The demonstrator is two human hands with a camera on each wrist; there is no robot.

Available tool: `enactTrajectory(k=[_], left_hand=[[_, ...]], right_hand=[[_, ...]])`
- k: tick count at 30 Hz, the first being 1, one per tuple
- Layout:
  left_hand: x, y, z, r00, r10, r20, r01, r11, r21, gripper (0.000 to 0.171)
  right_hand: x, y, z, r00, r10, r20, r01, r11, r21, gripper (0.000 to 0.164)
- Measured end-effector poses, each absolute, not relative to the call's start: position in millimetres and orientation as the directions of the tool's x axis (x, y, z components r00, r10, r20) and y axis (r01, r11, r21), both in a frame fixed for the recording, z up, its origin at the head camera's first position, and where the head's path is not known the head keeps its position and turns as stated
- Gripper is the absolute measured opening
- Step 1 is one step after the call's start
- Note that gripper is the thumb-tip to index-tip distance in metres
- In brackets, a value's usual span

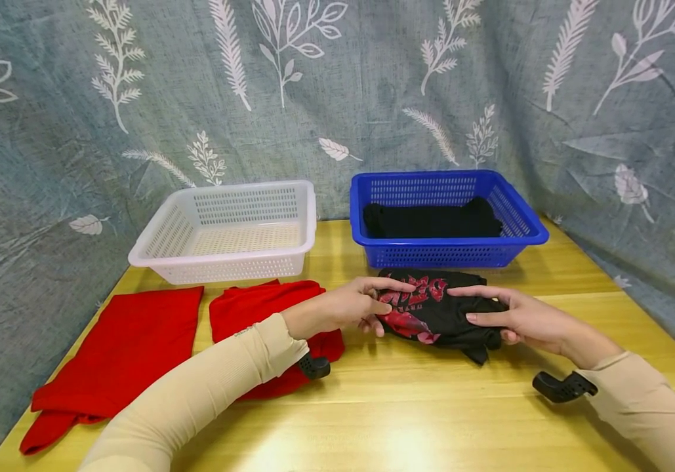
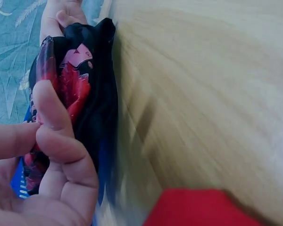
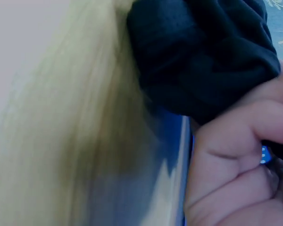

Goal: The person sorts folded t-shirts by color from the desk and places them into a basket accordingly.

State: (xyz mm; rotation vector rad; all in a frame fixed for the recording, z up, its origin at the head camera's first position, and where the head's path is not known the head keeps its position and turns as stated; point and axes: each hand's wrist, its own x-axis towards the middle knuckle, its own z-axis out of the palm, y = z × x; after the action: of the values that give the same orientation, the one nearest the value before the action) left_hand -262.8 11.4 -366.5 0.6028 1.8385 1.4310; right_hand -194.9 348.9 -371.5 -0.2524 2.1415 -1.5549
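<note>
A folded black T-shirt (image 1: 452, 314) with a red and pink print is between the two hands, in front of the blue basket. My left hand (image 1: 349, 305) grips its left end, thumb and fingers bent at the cloth. At the right end, my right hand (image 1: 534, 324) holds the shirt with its index finger lying over the top. The left wrist view shows the printed side of the shirt (image 2: 78, 89) beyond the left fingers (image 2: 61, 146). Plain black cloth (image 3: 203, 52) fills the upper part of the right wrist view, against the right fingers (image 3: 245, 127).
Behind the shirt stands a blue basket (image 1: 449, 241) with black folded cloth (image 1: 437, 221) inside. A white basket (image 1: 227, 267) is to its left. Two red garments lie on the wooden table (image 1: 408, 419): one at far left (image 1: 130, 347), another (image 1: 272, 301) partly under the left forearm.
</note>
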Motion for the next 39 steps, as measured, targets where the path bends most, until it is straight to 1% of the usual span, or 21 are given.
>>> enactTrajectory(k=[3,8,18,24,30,39], left_hand=[[-262,11,-363,-0.648,0.73,-0.217,-0.042,0.25,0.967,0.052],[-261,9,-355,-0.654,0.737,-0.17,-0.009,0.216,0.976,0.052],[-262,0,-333,-0.666,0.739,-0.101,0.047,0.177,0.983,0.052],[-266,1,-316,-0.688,0.725,-0.04,0.107,0.156,0.982,0.05],[-277,2,-303,-0.713,0.701,0.002,0.131,0.131,0.983,0.05],[-299,8,-283,-0.739,0.673,0.004,0.134,0.141,0.981,0.049]], right_hand=[[-195,348,-367,-0.887,-0.403,-0.224,0.091,0.324,-0.942,0.055],[-195,347,-359,-0.906,-0.388,-0.17,0.038,0.327,-0.944,0.054],[-204,343,-337,-0.901,-0.42,-0.106,-0.039,0.324,-0.945,0.053],[-211,345,-317,-0.906,-0.414,-0.083,-0.079,0.359,-0.93,0.052],[-224,344,-297,-0.915,-0.394,-0.086,-0.085,0.398,-0.913,0.053],[-250,347,-270,-0.93,-0.352,-0.108,-0.079,0.476,-0.876,0.053]])
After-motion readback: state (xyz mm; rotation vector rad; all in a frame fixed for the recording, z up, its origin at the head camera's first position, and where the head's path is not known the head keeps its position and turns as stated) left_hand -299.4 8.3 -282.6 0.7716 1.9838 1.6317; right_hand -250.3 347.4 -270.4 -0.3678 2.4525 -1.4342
